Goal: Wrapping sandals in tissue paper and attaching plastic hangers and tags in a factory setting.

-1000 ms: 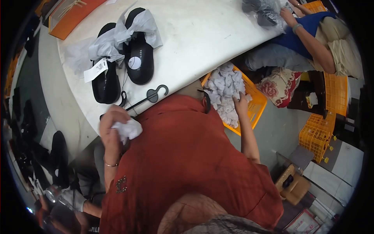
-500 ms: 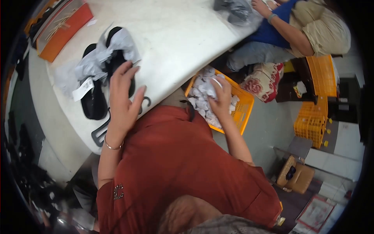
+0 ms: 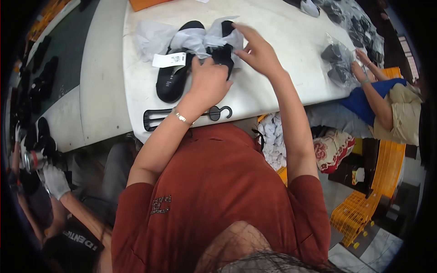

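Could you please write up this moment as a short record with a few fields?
Surface: white table
Left hand: rests on the black slide sandals, by the white tissue paper
Right hand: fingers on the paper at the right sandal's toe
Tag: white hang tag lying on the left sandal
Near edge: black plastic hanger, untouched
Beside the person: orange crate of crumpled paper
Nearby: co-worker's hand on bagged dark shoes
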